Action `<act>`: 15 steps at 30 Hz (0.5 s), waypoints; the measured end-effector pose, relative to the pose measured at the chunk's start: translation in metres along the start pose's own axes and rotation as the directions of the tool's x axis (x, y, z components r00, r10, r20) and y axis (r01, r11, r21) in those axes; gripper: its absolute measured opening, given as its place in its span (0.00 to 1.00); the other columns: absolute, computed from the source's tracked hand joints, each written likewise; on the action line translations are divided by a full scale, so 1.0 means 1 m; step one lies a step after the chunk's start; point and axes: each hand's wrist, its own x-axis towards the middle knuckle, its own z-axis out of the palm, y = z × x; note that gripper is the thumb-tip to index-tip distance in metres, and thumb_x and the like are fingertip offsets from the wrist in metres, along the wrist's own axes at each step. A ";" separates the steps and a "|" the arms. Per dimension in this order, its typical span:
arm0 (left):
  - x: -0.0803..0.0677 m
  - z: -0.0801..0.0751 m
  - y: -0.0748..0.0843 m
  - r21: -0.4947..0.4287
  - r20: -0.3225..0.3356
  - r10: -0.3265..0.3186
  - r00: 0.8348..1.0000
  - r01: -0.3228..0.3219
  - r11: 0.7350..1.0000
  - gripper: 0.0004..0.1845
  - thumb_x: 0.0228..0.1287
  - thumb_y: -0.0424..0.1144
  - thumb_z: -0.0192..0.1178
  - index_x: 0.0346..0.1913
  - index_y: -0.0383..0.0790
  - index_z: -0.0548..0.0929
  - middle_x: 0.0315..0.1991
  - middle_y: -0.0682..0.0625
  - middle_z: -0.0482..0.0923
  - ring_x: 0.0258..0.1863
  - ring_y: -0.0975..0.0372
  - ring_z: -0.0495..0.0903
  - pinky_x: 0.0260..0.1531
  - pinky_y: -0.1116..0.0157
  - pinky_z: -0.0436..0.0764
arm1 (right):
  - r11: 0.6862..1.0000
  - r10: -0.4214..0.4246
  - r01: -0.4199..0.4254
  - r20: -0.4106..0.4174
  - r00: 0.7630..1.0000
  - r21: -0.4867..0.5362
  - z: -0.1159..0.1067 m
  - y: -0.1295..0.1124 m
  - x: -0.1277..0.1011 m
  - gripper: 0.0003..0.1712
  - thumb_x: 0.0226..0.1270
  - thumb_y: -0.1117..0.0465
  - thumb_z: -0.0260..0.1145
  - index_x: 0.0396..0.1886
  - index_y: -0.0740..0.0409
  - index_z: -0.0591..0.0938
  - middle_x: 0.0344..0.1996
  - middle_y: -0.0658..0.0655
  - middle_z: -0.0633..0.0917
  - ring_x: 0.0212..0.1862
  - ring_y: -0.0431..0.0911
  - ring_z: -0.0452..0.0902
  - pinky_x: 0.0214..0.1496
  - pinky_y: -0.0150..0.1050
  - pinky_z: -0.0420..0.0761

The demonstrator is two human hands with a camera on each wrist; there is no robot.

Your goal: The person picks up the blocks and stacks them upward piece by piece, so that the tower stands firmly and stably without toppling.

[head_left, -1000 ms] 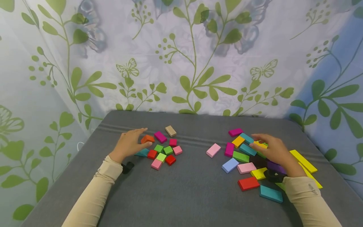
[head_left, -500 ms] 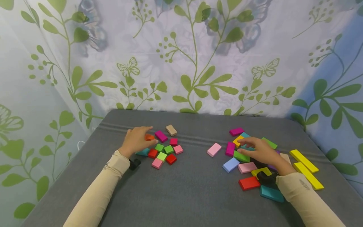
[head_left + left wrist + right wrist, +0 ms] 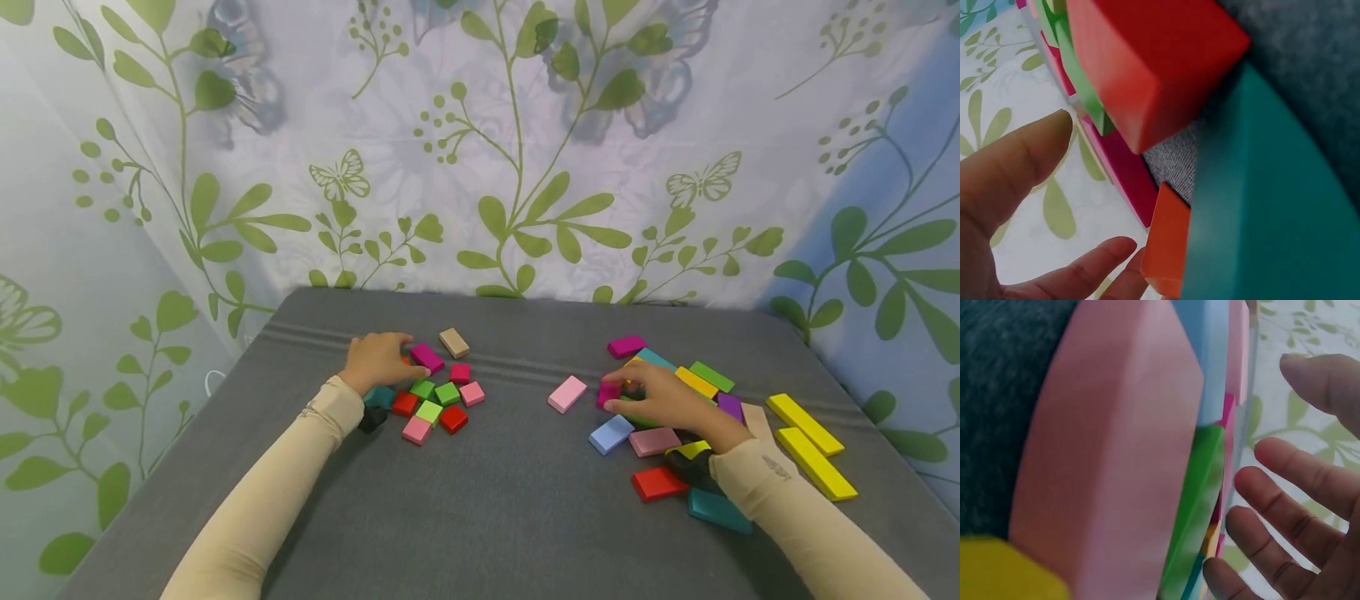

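Observation:
My left hand (image 3: 377, 362) hovers over the left cluster of small blocks, thumb and fingers spread apart with nothing between them. Its fingertips reach the magenta block (image 3: 427, 357). In the left wrist view, a red block (image 3: 1154, 69), a teal block (image 3: 1260, 194) and an orange block (image 3: 1169, 240) lie close beside the hand. Over the right cluster is my right hand (image 3: 663, 398), fingers loosely bent and apart, holding nothing. Its fingertips overlap another magenta block (image 3: 607, 395) in the head view. A pink block (image 3: 1110, 450) and a green block (image 3: 1194, 512) fill the right wrist view.
A lone pink block (image 3: 567, 394) lies between the clusters on the grey tabletop (image 3: 487, 500). Long yellow blocks (image 3: 816, 464) sit at the right. A tan block (image 3: 453, 342) is at the back left. A leaf-patterned curtain (image 3: 480, 150) hangs behind the table.
My left hand has moved right, from beside the orange block toward the magenta one. My right hand has moved left across its cluster, uncovering yellow, green and purple blocks behind it.

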 end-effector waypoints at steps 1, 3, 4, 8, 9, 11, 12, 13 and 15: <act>0.002 0.000 0.001 0.007 0.014 -0.003 1.000 0.003 1.000 0.40 0.67 0.58 0.72 0.74 0.35 0.79 0.63 0.39 0.85 0.59 0.41 0.83 0.63 0.38 0.70 | 1.000 -0.001 0.001 0.009 1.000 -0.001 0.000 -0.001 0.001 0.27 0.71 0.54 0.78 0.61 0.66 0.87 0.50 0.58 0.87 0.48 0.50 0.79 0.48 0.43 0.82; 0.004 0.000 0.004 0.011 0.039 -0.012 0.999 0.012 1.000 0.41 0.67 0.58 0.73 0.74 0.34 0.79 0.67 0.38 0.83 0.62 0.40 0.81 0.64 0.38 0.69 | 1.000 -0.019 0.019 0.026 0.999 -0.011 0.000 -0.004 0.002 0.27 0.70 0.54 0.78 0.61 0.67 0.87 0.48 0.57 0.87 0.47 0.50 0.79 0.48 0.45 0.83; 0.006 -0.001 0.004 0.010 0.051 -0.017 0.999 0.017 1.000 0.41 0.67 0.58 0.73 0.74 0.34 0.79 0.67 0.37 0.83 0.63 0.40 0.80 0.64 0.39 0.68 | 1.000 -0.022 0.022 0.033 0.999 -0.019 0.000 -0.005 0.003 0.27 0.70 0.53 0.78 0.60 0.67 0.87 0.48 0.57 0.87 0.48 0.51 0.80 0.50 0.46 0.85; 0.011 -0.001 0.007 0.008 0.074 -0.034 0.997 0.033 0.999 0.40 0.66 0.58 0.74 0.70 0.33 0.82 0.64 0.38 0.84 0.60 0.40 0.81 0.62 0.41 0.68 | 0.998 -0.026 0.029 0.061 0.998 -0.048 0.000 -0.008 0.010 0.29 0.70 0.51 0.78 0.61 0.67 0.87 0.51 0.60 0.88 0.52 0.56 0.83 0.54 0.56 0.87; 0.013 -0.001 0.006 0.010 0.077 -0.037 0.996 0.036 0.999 0.39 0.65 0.58 0.74 0.69 0.33 0.83 0.62 0.38 0.85 0.58 0.41 0.81 0.61 0.42 0.68 | 0.998 -0.026 0.030 0.066 0.997 -0.055 0.001 -0.009 0.013 0.29 0.70 0.51 0.78 0.61 0.67 0.87 0.52 0.61 0.87 0.53 0.57 0.83 0.55 0.57 0.86; 0.016 -0.001 0.007 0.012 0.084 -0.046 0.995 0.045 0.999 0.37 0.65 0.59 0.74 0.67 0.34 0.84 0.59 0.39 0.87 0.55 0.43 0.82 0.60 0.43 0.68 | 0.998 -0.011 0.016 0.076 0.997 -0.064 0.002 -0.011 0.017 0.30 0.69 0.50 0.78 0.61 0.67 0.87 0.52 0.62 0.87 0.54 0.58 0.83 0.56 0.58 0.86; 0.017 -0.001 0.007 0.014 0.088 -0.050 0.995 0.049 0.999 0.36 0.65 0.59 0.75 0.65 0.34 0.85 0.57 0.40 0.87 0.54 0.44 0.82 0.59 0.43 0.68 | 0.997 -0.005 0.010 0.079 0.997 -0.070 0.003 -0.012 0.019 0.30 0.69 0.49 0.78 0.60 0.67 0.87 0.52 0.62 0.88 0.54 0.58 0.84 0.57 0.59 0.86; 0.018 -0.001 0.007 0.013 0.092 -0.056 0.994 0.055 0.998 0.35 0.65 0.58 0.75 0.64 0.34 0.86 0.56 0.40 0.87 0.53 0.44 0.82 0.59 0.43 0.68 | 0.997 -0.001 0.007 0.083 0.997 -0.071 0.004 -0.013 0.021 0.30 0.69 0.49 0.78 0.60 0.67 0.87 0.51 0.62 0.88 0.54 0.58 0.84 0.57 0.59 0.86; 0.020 -0.001 0.007 0.014 0.100 -0.061 0.993 0.060 0.998 0.34 0.64 0.58 0.75 0.62 0.34 0.87 0.54 0.41 0.88 0.52 0.45 0.82 0.59 0.43 0.68 | 0.998 0.016 -0.010 0.091 0.996 -0.066 0.006 -0.016 0.025 0.31 0.68 0.49 0.79 0.59 0.69 0.87 0.50 0.62 0.88 0.53 0.58 0.85 0.57 0.59 0.86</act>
